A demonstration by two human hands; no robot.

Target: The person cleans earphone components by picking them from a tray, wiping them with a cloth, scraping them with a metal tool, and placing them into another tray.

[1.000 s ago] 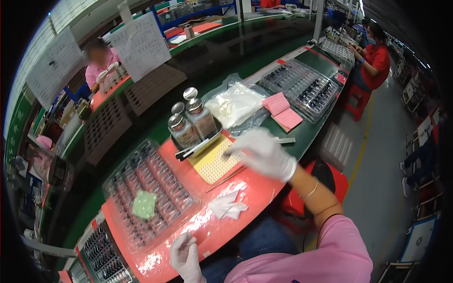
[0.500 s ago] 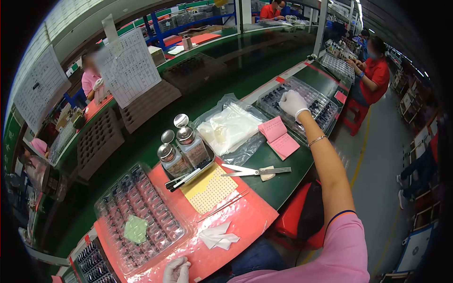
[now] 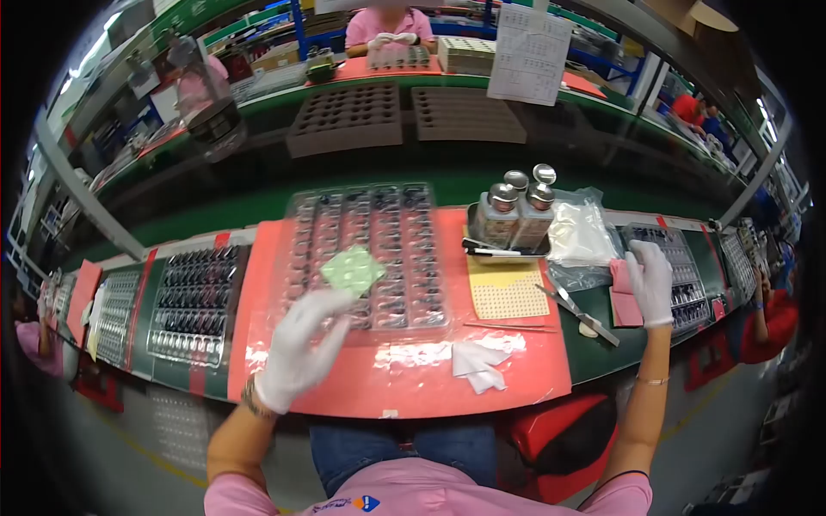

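Observation:
My left hand, in a white glove, hovers at the near left edge of a clear plastic tray filled with small dark parts. Its thumb stands apart from the fingers, and nothing shows in it. A light green square piece lies on the tray just beyond those fingers. At the right, my gloved right hand is raised between a pink notepad and a second clear tray of dark parts. Its fingers curl together; whatever they may hold is hidden.
Scissors, tweezers, a yellow sticker sheet and a crumpled white cloth lie right of the tray. Behind stand pump bottles in a holder and a plastic bag. Another parts tray is at left. Co-workers sit around.
The view has swung left to face the bench. My right hand has drawn back from the right-hand tray toward the notepad. My left hand has risen from the near edge to the middle tray and opened.

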